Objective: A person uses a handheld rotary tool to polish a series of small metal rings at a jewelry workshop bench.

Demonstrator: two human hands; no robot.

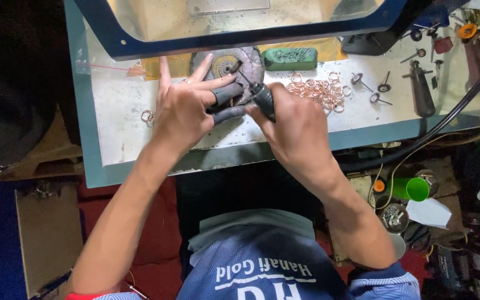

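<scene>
Rotary handpiece (263, 100): dark tool at upper centre of the frame, tip aimed at the left fingertips.
Loose rings (147, 116): 2 small coppery ones, left of the left hand, on the white bench top (118, 128).
Left hand (183, 111): fingers spread, 2 in dark finger guards (224, 93), pinching something too small to tell, possibly a ring.
Buffing wheel (234, 64): grey disc behind the fingers.
Right hand (295, 130): clamped around the rotary handpiece.
Green compound bar (290, 58): upper centre.
Ring pile (318, 90): right of the hands.
</scene>
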